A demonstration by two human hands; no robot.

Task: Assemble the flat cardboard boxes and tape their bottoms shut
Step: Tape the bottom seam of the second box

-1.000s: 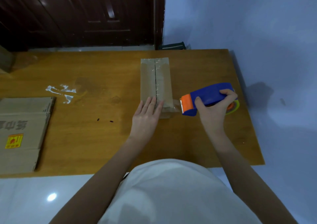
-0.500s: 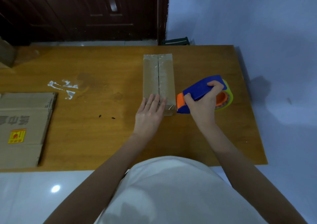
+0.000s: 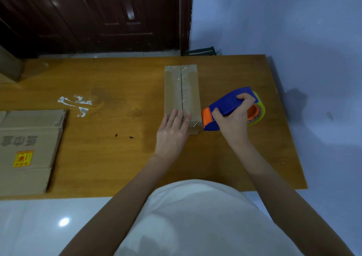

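Note:
A narrow assembled cardboard box point(image 3: 182, 91) lies on the wooden table point(image 3: 117, 157), its two flaps meeting in a centre seam covered by clear tape. My left hand point(image 3: 173, 132) presses flat on the box's near end with straight fingers. My right hand point(image 3: 233, 122) grips a blue and orange tape dispenser point(image 3: 227, 106) holding a yellow-green roll, its orange mouth against the box's near right corner. A stack of flat cardboard boxes point(image 3: 29, 148) with a yellow label lies at the table's left.
Scraps of clear tape point(image 3: 76, 104) stick to the table left of centre, and two small dark specks point(image 3: 123, 136) lie near them. A dark wooden door point(image 3: 98, 16) stands behind the table. Another cardboard piece point(image 3: 9, 65) shows at the far left edge.
My right hand has brought the dispenser leftwards and down against the box's near right corner, closing the stretch of tape seen earlier. My left hand stays pressed on the box.

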